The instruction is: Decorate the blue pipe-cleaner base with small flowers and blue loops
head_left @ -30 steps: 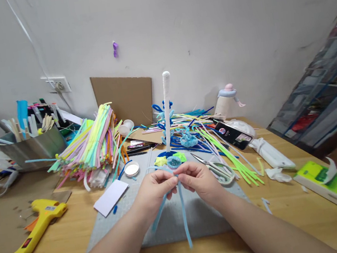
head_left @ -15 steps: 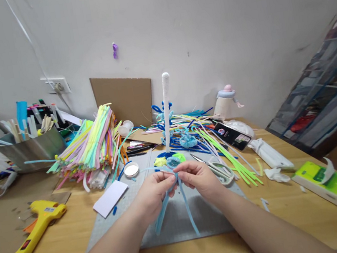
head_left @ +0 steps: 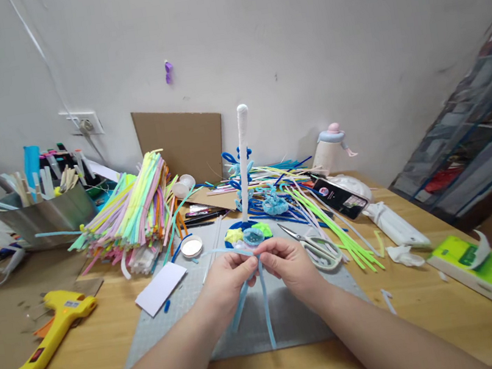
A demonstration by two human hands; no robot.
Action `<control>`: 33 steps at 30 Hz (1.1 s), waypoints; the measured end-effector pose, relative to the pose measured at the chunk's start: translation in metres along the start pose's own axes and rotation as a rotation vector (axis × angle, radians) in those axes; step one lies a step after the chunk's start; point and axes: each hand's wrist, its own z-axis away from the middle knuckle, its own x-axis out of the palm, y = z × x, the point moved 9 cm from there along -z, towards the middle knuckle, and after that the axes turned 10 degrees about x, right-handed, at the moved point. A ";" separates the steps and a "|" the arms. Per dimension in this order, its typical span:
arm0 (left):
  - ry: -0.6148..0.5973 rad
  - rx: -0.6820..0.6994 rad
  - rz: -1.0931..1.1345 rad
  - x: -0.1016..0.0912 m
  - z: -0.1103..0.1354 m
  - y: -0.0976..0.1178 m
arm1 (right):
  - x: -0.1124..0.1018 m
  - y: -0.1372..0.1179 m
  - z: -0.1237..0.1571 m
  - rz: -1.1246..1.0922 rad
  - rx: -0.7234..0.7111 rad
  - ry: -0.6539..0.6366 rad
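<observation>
I have the left hand (head_left: 231, 276) pinching light-blue pipe cleaners (head_left: 268, 317) between thumb and forefinger, and the right hand (head_left: 290, 267) gripping them just beside it. The strips are up in front of me over the gray mat (head_left: 304, 324), two ends hanging down and one reaching out to the left. Where they cross, my fingers hide the join, so I can't say whether they're twisted together. Beyond my hands stands a white post (head_left: 243, 160); scissors (head_left: 321, 252) lie near the right hand, and a white card (head_left: 161, 290) lies left of the left.
</observation>
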 end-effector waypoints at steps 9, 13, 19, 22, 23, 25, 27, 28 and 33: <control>-0.136 -0.109 0.103 0.017 0.005 -0.002 | -0.011 0.003 -0.005 -0.149 0.021 0.015; -0.153 -0.167 0.080 0.016 0.006 -0.008 | -0.016 0.000 -0.007 -0.161 -0.006 0.026; -0.067 -0.134 -0.022 0.006 0.003 -0.005 | -0.009 -0.011 -0.007 -0.002 0.019 -0.055; -0.070 -0.128 -0.020 0.005 0.002 -0.004 | -0.008 -0.016 -0.006 0.057 0.036 -0.078; -0.068 -0.124 -0.021 0.005 0.002 -0.003 | -0.009 -0.016 -0.006 0.065 0.043 -0.074; -0.068 -0.119 -0.026 0.005 0.002 -0.004 | -0.011 -0.015 -0.007 0.064 0.053 -0.059; -0.077 -0.121 -0.027 0.005 0.002 -0.004 | -0.013 -0.014 -0.008 0.056 0.049 -0.051; -0.085 -0.123 -0.026 0.006 0.002 -0.004 | -0.014 -0.013 -0.008 0.053 0.046 -0.051; -0.119 -0.144 -0.028 0.007 0.003 -0.003 | -0.017 -0.010 -0.009 0.040 0.048 -0.058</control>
